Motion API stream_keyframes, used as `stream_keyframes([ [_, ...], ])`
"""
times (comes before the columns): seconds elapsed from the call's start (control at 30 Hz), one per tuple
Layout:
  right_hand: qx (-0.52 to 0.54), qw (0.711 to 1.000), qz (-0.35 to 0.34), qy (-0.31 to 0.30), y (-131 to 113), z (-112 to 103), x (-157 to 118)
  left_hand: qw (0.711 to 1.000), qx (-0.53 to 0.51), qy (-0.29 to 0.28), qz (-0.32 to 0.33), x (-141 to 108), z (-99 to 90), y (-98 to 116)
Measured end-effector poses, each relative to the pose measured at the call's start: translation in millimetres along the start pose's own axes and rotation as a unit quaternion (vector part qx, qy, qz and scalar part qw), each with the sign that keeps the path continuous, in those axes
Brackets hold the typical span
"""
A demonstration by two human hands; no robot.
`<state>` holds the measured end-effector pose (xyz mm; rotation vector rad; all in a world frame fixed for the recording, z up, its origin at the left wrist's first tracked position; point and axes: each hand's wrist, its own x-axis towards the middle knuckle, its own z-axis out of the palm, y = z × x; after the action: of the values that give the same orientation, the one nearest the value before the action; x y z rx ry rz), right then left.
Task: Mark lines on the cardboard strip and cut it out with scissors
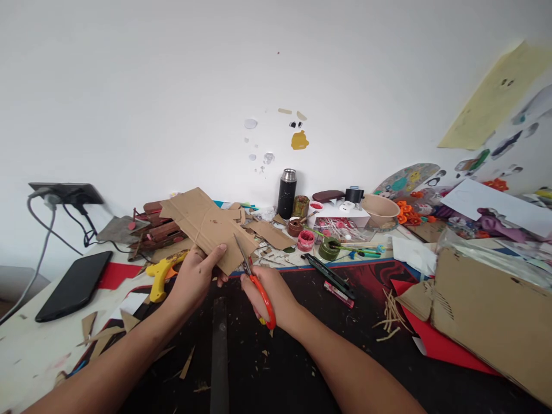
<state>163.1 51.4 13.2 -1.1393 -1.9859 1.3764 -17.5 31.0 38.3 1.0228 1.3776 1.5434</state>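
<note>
My left hand (199,275) pinches the lower edge of a flat brown cardboard piece (202,221), thumb on top, and holds it tilted above the desk. My right hand (273,293) is closed round the orange-red handles of a pair of scissors (264,293). Their blades point up and left and lie against the right side of the cardboard; whether they are apart there is hard to make out. Below the hands a long dark metal ruler-like strip (219,356) lies on the black mat (259,379).
Left are a yellow glue gun (161,273), a black phone (74,286) and cardboard scraps (103,339). Behind stand a black flask (287,194), paint jars (306,240) and a bowl (379,211). A black cutter (330,275) and a large cardboard box (491,316) lie right.
</note>
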Motion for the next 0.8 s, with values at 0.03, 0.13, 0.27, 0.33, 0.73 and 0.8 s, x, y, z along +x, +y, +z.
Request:
stream_keyframes([
  [0.03,-0.006,1.0,0.002,0.003,0.0,0.1,0.2,1.0,0.001,-0.002,0.0,0.0,-0.2,-0.1],
  [0.13,-0.026,1.0,-0.001,0.014,-0.2,0.6,0.2,1.0,0.005,-0.006,0.002,0.0,-0.3,-0.2],
  [0.27,-0.045,0.999,-0.01,0.024,-2.2,0.6,-0.6,1.0,0.004,-0.005,0.004,0.5,0.3,-0.5],
  [0.33,-0.052,0.998,-0.012,0.029,-4.3,0.4,-1.0,1.0,0.004,-0.004,0.003,0.9,0.4,-0.6],
  [0.73,0.037,0.999,0.012,-0.031,-1.6,-2.1,-0.4,1.0,0.006,-0.013,0.015,2.5,-1.2,-1.3],
  [0.8,0.051,0.998,-0.002,-0.037,1.2,-3.5,0.2,1.0,0.011,-0.02,0.021,2.7,-1.5,-0.7],
])
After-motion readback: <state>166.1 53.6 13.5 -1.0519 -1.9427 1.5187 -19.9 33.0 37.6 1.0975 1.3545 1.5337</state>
